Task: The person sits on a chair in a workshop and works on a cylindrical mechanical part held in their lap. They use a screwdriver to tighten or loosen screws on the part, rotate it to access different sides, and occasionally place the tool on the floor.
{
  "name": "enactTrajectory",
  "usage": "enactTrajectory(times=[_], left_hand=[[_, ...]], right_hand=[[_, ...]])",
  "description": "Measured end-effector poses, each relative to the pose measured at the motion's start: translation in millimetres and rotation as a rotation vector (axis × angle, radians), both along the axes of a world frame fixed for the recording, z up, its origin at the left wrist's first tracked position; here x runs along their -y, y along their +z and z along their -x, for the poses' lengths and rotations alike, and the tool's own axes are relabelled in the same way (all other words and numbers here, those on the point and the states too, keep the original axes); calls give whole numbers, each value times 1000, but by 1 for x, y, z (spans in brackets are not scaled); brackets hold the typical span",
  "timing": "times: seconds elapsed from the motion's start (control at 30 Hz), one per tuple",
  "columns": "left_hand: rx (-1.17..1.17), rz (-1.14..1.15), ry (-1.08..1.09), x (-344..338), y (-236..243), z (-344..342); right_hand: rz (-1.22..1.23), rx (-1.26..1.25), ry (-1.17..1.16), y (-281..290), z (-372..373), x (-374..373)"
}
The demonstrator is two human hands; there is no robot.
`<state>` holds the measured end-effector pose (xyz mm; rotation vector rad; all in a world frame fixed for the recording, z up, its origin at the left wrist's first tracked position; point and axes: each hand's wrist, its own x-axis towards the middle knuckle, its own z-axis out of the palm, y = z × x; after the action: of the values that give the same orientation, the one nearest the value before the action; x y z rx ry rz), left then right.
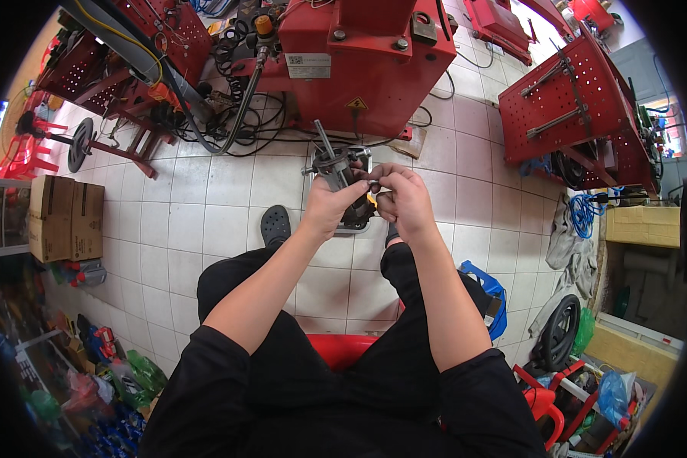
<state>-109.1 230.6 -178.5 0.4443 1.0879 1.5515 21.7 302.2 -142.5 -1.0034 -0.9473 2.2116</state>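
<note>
Between my feet a dark metal mechanical assembly [333, 162] with a pale rod sticking up and leaning left rests in a shallow grey tray [346, 229]. My left hand [330, 208] is closed round the near side of the assembly, thumb pointing right. Beside it my right hand [402, 200] has its fingers bent in a pinch at the assembly's right side. A small metal piece shows at those fingertips, too small to name. Something yellow lies just under the right fingers. The lower part of the assembly is partly hidden by my hands.
A big red machine [359, 91] stands ahead, with black hoses [244, 130] at its left. Red perforated racks [542, 114] flank it. Cardboard boxes [67, 217] stand left. A blue plastic tray [496, 294] is by my right leg, near a black steering wheel [562, 328].
</note>
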Motion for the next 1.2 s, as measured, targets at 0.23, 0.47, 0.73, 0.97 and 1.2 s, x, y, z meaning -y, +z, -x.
enactTrajectory(times=[0.23, 0.47, 0.73, 0.97, 1.2], left_hand=[[-9, -36, 9, 0, -2, 1], [-48, -52, -41, -2, -4, 10], [-58, -84, -22, -2, 0, 8], [15, -93, -22, -4, -5, 12], [42, -78, -14, -5, 3, 15]], right_hand=[[11, -11, -30, 7, 0, 2], [-627, 288, -6, 1, -4, -2], [-600, 370, 114, 20, -7, 3], [-830, 464, 67, 21, -3, 8], [-859, 525, 36, 18, 0, 11]])
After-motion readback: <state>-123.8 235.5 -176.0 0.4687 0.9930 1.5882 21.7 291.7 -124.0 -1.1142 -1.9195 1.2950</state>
